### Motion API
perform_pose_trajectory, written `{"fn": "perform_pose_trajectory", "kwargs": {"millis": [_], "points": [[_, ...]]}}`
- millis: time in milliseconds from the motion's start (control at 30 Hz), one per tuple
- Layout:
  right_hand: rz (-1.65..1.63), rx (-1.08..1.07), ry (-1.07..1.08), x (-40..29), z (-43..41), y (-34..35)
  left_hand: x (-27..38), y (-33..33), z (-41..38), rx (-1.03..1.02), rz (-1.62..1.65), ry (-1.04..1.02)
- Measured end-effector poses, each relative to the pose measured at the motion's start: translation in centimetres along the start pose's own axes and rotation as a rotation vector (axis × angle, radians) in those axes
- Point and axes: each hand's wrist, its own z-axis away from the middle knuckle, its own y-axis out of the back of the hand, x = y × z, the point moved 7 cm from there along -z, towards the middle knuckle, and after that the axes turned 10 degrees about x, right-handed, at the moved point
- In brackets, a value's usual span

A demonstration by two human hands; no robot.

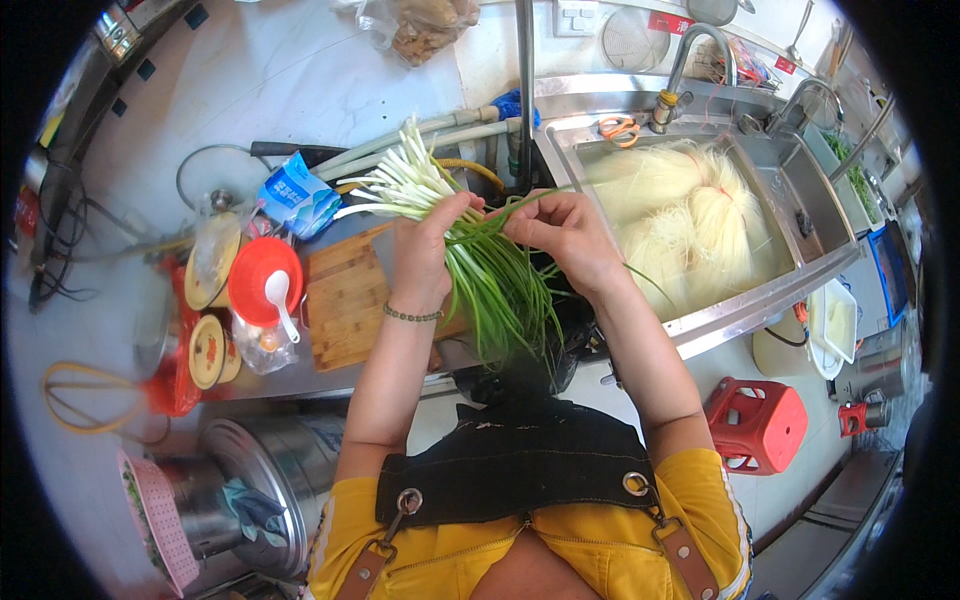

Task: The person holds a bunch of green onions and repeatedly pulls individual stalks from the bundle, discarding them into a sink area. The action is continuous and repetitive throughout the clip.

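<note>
A thick bunch of green onions or chives (487, 289) is gripped in my left hand (431, 236), its white stalk ends fanned up and left, its green leaves hanging down right. My right hand (562, 232) pinches a few long green strands that run across the bunch beside my left thumb. One loose leaf sticks out past my right wrist. Below and left of the bunch lies a wooden cutting board (349, 300), partly covered by my left arm and the leaves.
Right of my hands, a steel sink (780, 266) holds bundled pale noodles (660, 217) in water; orange-handled scissors (619, 130) lie on its rim. At left stand a red bowl (251, 262) with a white spoon and a blue packet (300, 196). A red stool (772, 431) stands on the floor.
</note>
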Motion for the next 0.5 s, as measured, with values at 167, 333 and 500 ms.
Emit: {"fn": "perform_pose_trajectory", "kwargs": {"millis": [167,333,500], "points": [[-0.191,-0.019,-0.044,-0.4,-0.2,-0.5,-0.6,-0.6,0.4,-0.051,0.02,0.113],[-0.545,-0.023,-0.259,2.1,-0.6,-0.6,-2.8,-0.9,0.2,-0.212,0.144,0.347],[-0.59,0.04,-0.257,2.9,-1.0,0.0,-2.3,-1.5,0.7,-0.308,0.04,0.223]]}}
